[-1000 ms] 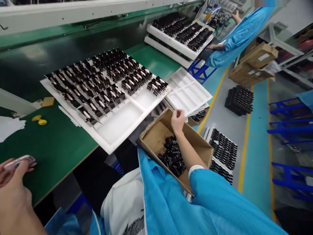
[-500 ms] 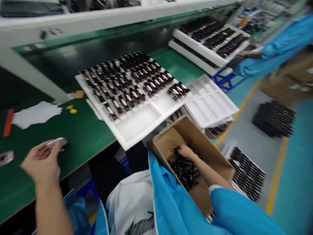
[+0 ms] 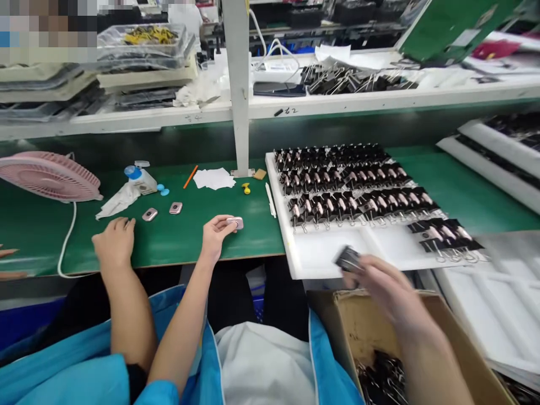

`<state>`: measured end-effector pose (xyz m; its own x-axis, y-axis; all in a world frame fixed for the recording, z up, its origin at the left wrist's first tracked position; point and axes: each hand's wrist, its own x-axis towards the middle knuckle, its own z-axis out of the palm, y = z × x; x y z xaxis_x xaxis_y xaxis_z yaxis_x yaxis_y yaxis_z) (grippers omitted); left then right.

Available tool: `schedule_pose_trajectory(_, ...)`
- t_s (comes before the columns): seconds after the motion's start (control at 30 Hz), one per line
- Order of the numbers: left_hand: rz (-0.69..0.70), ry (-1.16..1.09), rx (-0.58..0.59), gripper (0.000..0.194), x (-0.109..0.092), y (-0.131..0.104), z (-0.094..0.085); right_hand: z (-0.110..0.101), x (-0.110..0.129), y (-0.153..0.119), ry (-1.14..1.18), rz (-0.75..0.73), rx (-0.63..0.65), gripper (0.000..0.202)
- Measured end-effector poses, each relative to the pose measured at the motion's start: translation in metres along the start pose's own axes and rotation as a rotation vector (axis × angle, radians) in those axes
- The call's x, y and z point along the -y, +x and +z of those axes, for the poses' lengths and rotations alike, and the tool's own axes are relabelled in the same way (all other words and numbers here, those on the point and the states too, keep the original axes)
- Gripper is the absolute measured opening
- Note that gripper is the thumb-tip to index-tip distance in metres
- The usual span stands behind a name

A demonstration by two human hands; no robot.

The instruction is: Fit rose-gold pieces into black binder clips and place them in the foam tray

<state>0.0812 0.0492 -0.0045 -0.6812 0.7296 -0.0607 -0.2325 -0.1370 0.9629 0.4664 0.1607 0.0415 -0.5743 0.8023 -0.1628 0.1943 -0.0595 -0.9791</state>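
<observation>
In my left hand [image 3: 214, 236] is a small pink smartwatch case [image 3: 237, 223], pinched between thumb and fingers above the green bench. A black binder clip [image 3: 348, 260] is gripped in my right hand [image 3: 386, 281], which is blurred, over the front edge of the white tray [image 3: 312, 253]. Rows of black binder clips clamped on pink watch cases [image 3: 383, 203] fill much of that tray. Below my right hand stands a cardboard box [image 3: 363, 320] with loose black binder clips [image 3: 382, 377] inside.
A co-worker's hand [image 3: 113, 242] rests by two pink watch cases [image 3: 175, 208] at left. Nearby are a pink fan [image 3: 50, 174], a blue-capped bottle [image 3: 141, 179], white paper [image 3: 214, 178] and a yellow piece [image 3: 246, 188]. White trays [image 3: 498, 169] stack at right.
My right hand has come up out of the cardboard box with a black binder clip. My left hand still holds the watch case. The view has swung left, bringing the co-worker's hand into sight.
</observation>
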Motion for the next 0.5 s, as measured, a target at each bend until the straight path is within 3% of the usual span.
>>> schedule_pose_trajectory(0.07,-0.047,-0.072,0.022,0.042,0.001,-0.005,0.005,0.052,0.024,0.045,0.1,-0.079,0.171,0.033)
schedule_pose_trajectory(0.13,-0.071,-0.131,0.018,0.044,0.003,-0.006,0.005,0.097,0.037,0.084,0.204,-0.088,0.244,0.044)
schedule_pose_trajectory(0.23,-0.073,-0.178,0.022,0.045,0.005,-0.007,0.002,0.143,0.042,0.121,0.223,-0.053,0.282,0.055)
schedule_pose_trajectory(0.33,-0.07,-0.17,0.08,0.044,0.006,-0.007,0.0,0.162,0.036,0.134,0.094,-0.037,0.26,0.052)
schedule_pose_trajectory(0.5,-0.094,-0.174,0.121,0.043,0.005,-0.009,-0.002,0.159,0.018,0.134,-0.039,-0.143,0.249,0.051)
